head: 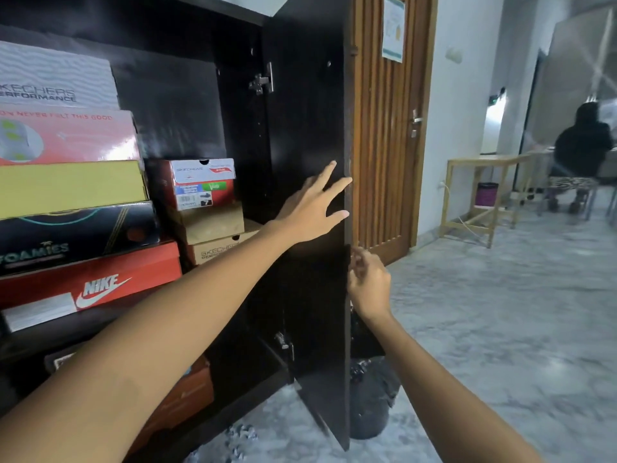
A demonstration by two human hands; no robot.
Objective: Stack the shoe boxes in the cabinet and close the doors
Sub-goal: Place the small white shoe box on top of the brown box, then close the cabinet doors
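A dark cabinet stands open, its right door (310, 121) swung outward. Shoe boxes are stacked inside: a red Nike box (93, 282) at the bottom of the left stack, a black Foamies box (73, 233), a yellow box (70, 187), a pink box (66, 135) and a grey Skechers box (56, 76) on top. A smaller stack sits further right, topped by a red and white Skechers box (200, 182). My left hand (314, 208) is spread flat against the door's inner face. My right hand (369, 284) curls around the door's outer edge.
A black bin (370, 396) stands behind the open door on the grey marbled floor. A slatted wooden door (384, 145) is just right of the cabinet. A light wooden table (480, 192) and a seated person (582, 148) are at the far right.
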